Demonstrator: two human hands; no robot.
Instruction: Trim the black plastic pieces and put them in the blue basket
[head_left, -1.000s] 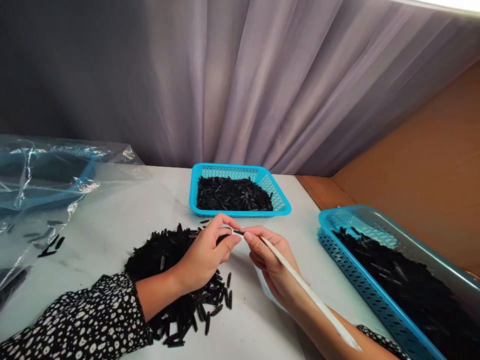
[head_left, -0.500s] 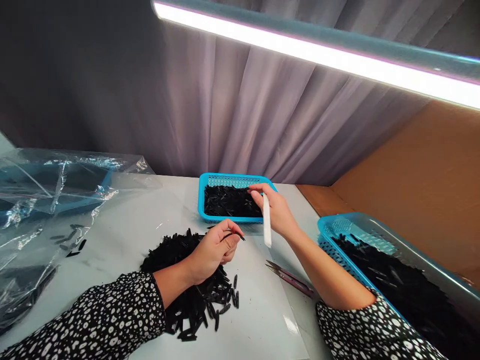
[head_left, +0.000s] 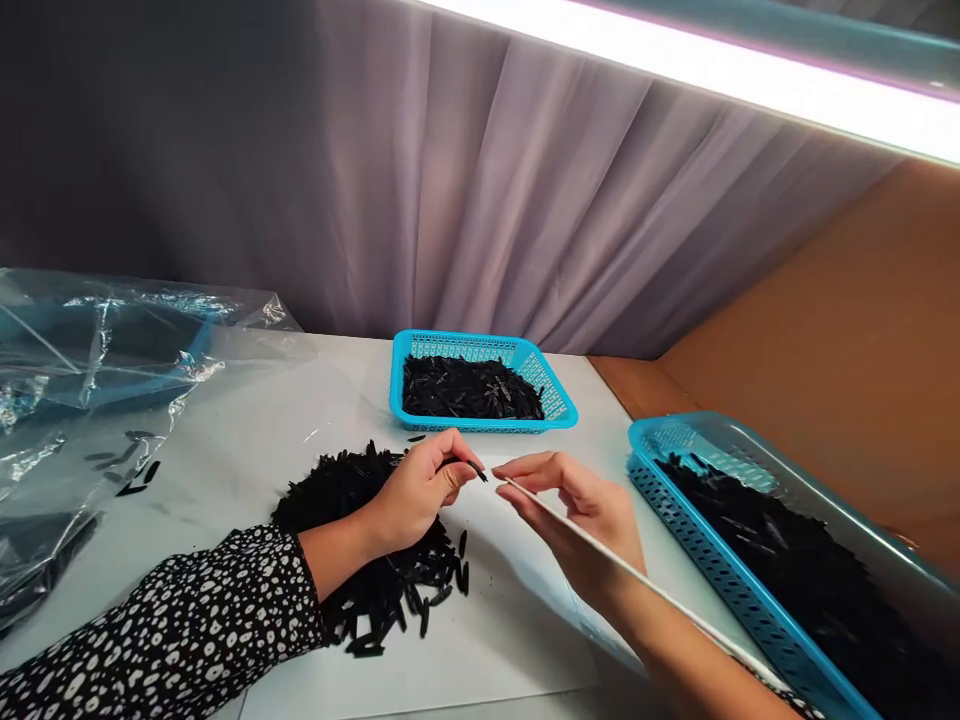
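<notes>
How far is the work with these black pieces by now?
Looks done: the small basket at the back holds a layer of pieces; the big basket on the right is heaped. In hand: the left hand pinches one piece, the right hand points a white stick at it. Left: a large pile on the table by the left hand.

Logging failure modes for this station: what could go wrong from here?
1. Left hand pinches a black piece by the fingertips; a slip could drop it into the lookalike pile.
2. Right hand holds the long stick near its tip; it may wobble and miss the piece.
3. Left forearm lies over the pile and could sweep strays off the table.
</notes>
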